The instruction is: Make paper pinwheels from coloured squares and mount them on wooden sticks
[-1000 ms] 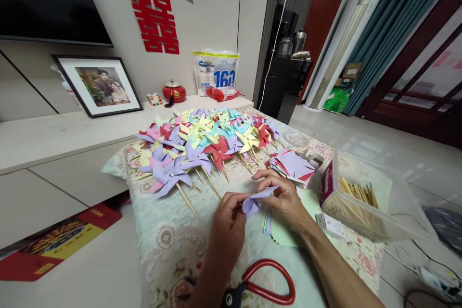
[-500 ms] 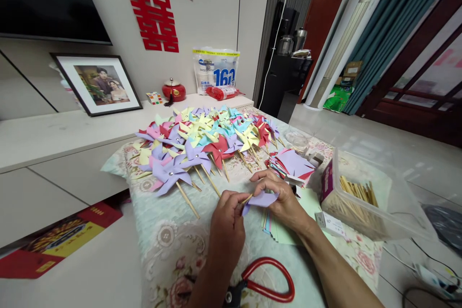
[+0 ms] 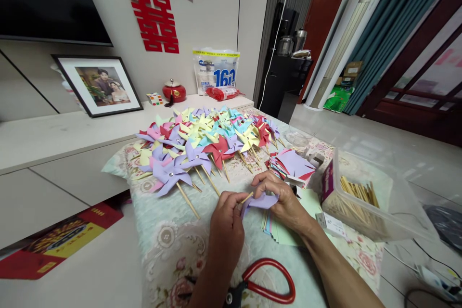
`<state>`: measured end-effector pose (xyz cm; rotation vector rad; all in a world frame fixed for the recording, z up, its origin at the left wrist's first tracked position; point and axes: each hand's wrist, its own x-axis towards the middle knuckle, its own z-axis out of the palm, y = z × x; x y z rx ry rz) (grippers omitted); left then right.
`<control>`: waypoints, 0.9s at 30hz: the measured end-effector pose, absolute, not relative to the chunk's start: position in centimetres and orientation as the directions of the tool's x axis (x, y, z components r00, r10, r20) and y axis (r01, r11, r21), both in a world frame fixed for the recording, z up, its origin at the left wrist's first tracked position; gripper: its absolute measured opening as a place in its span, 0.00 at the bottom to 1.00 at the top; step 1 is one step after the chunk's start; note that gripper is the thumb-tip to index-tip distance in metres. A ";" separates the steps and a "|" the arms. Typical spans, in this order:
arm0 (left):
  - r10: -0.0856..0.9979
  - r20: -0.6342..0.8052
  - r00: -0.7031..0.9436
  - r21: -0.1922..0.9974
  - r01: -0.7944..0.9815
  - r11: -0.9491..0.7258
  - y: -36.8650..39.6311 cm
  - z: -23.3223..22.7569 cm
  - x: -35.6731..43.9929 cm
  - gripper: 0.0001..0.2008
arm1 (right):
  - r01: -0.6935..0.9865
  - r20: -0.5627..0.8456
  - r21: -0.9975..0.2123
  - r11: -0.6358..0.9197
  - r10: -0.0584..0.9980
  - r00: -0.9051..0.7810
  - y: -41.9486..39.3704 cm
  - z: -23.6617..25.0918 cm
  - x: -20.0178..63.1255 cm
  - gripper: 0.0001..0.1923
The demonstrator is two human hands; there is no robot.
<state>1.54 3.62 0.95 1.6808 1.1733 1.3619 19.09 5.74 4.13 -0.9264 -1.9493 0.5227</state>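
Over the front middle of the table, my left hand (image 3: 226, 221) is closed on a thin wooden stick (image 3: 247, 198), whose end meets a purple paper pinwheel (image 3: 264, 201). My right hand (image 3: 279, 195) pinches the folded purple paper from the other side. Part of the stick is hidden behind my left fingers. Scissors with red handles (image 3: 270, 280) lie under my left forearm. Beyond my hands are many finished paper pinwheels (image 3: 220, 151) in purple, red, yellow and blue. A stack of cut paper squares (image 3: 294, 163) lies just past my right hand.
At the right, a clear plastic box (image 3: 388, 221) holds wooden sticks (image 3: 361, 192), with a small white box (image 3: 330, 224) beside it. Pale green paper sheets (image 3: 288, 231) lie under my right wrist. A white cabinet (image 3: 43, 144) borders the table's far left.
Both hands stay nearly in place. The purple paper has tilted slightly and the fingers have shifted a little around the stick.
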 end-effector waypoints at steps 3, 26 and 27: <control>0.971 0.234 0.041 0.967 0.096 -0.237 3.9 0.4 1.4 0.10 | 0.392 0.543 -0.667 0.634 0.773 -0.328 5.7 4.4 19.1 0.06; 0.994 -0.081 -0.067 0.989 -0.131 0.072 4.2 -0.3 1.2 0.14 | 0.077 0.295 -0.950 0.302 0.951 -0.089 5.1 4.3 19.6 0.09; 0.995 -0.065 -0.077 0.997 -0.056 0.060 4.3 -0.5 1.2 0.13 | 0.007 0.261 -0.965 0.262 0.964 -0.049 5.2 4.2 19.7 0.10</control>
